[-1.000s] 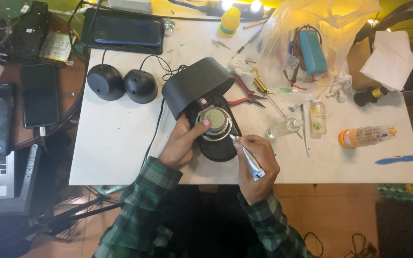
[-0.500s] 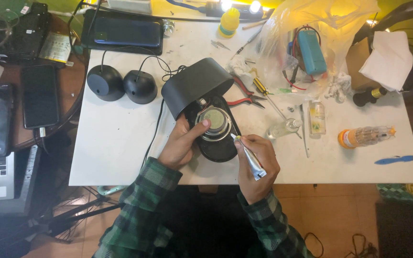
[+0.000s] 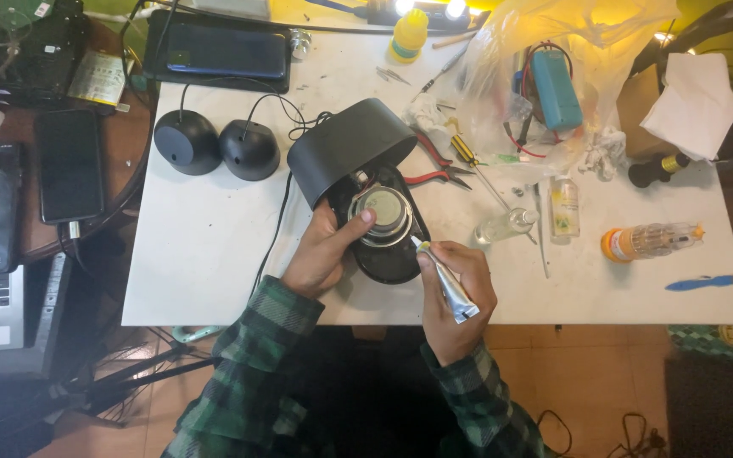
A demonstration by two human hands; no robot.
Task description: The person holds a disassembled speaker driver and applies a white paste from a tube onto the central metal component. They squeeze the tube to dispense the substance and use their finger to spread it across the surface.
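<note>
A black oval speaker panel (image 3: 388,259) with a round silver driver (image 3: 381,209) lies at the table's near edge, half under a black speaker housing (image 3: 345,155). My left hand (image 3: 322,252) holds the panel's left side, thumb against the driver's rim. My right hand (image 3: 458,288) grips a silver glue tube (image 3: 444,281), whose yellowish tip touches the panel's right rim.
Two black dome speakers (image 3: 218,144) with cables sit at the left of the white table (image 3: 205,246). Red pliers (image 3: 433,165), screwdrivers, small bottles (image 3: 563,206), an orange-capped bottle (image 3: 648,241) and a plastic bag (image 3: 545,80) crowd the right. A laptop and phone (image 3: 69,164) lie left.
</note>
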